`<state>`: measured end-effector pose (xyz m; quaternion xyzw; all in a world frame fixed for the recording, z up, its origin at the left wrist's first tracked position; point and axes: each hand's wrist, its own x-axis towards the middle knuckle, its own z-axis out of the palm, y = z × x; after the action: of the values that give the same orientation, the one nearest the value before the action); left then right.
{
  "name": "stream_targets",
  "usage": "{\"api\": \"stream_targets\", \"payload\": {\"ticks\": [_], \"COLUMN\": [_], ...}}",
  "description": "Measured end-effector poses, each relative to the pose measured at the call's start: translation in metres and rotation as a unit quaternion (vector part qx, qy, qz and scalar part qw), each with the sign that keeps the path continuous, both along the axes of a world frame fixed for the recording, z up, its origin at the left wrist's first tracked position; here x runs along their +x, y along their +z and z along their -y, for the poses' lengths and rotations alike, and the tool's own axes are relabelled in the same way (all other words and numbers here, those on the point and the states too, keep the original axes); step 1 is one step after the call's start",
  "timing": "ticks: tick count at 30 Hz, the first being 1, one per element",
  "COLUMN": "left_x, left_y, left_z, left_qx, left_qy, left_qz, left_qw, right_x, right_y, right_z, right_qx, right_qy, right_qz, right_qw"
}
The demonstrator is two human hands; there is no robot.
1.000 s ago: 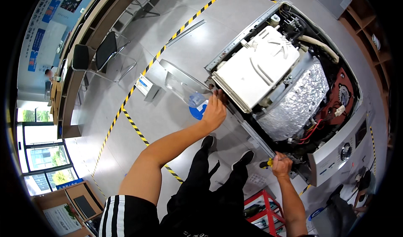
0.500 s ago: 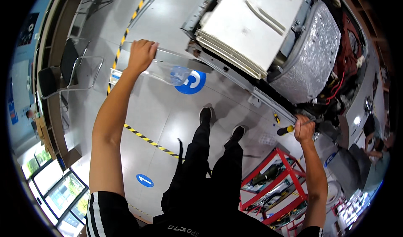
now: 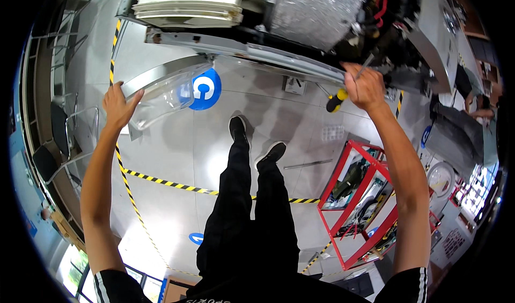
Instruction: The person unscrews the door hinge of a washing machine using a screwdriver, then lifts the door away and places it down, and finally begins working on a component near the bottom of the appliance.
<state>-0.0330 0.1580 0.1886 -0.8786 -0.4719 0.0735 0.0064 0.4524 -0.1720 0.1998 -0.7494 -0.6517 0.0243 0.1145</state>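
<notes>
Gray flr point(image 3: 171, 153), 2 shoes point(image 3: 237, 128); L grip point(image 3: 121, 107) pinching 1 clear cover point(image 3: 163, 95), R grip point(image 3: 366, 87) round 1 screwdriver point(image 3: 336, 100).

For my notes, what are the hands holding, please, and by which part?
Left hand: curved grey panel, at its left end; right hand: screwdriver, mid-length.

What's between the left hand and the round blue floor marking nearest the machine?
In the head view, a clear, curved plastic piece, edged above by a grey strip, stretches from the left hand to the blue marking, partly overlapping it.
</notes>
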Motion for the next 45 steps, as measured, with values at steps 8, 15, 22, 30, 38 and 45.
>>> {"api": "stream_targets", "payload": {"ticks": [8,15,22,30,38,45], "left_x": [-0.004,-0.020,0.013,0.038,0.103,0.140], "left_y": [-0.001,-0.019,0.006,0.010,0.041,0.035], "left_z": [0.052,0.078,0.110,0.145,0.182,0.189], "left_qx": [-0.102,-0.162,-0.273,-0.401,-0.532,-0.613], "left_qy": [0.092,0.045,0.082,0.179,0.203,0.184], "left_qz": [-0.035,0.021,-0.060,-0.016,0.030,0.111], "left_qw": [0.990,0.985,0.957,0.898,0.821,0.760], "right_x": [-0.011,-0.075,-0.199,-0.368,-0.409,-0.400], "right_y": [0.014,0.018,-0.062,-0.112,-0.091,-0.093], "right_z": [0.015,0.147,0.334,0.493,0.503,0.471], "right_qx": [0.174,0.214,-0.002,-0.133,-0.149,-0.076], "right_qy": [0.067,-0.024,-0.419,-0.591,-0.653,-0.663], "right_qz": [0.052,-0.159,-0.432,-0.516,-0.581,-0.617], "right_qw": [0.981,0.964,0.798,0.605,0.463,0.417]}}
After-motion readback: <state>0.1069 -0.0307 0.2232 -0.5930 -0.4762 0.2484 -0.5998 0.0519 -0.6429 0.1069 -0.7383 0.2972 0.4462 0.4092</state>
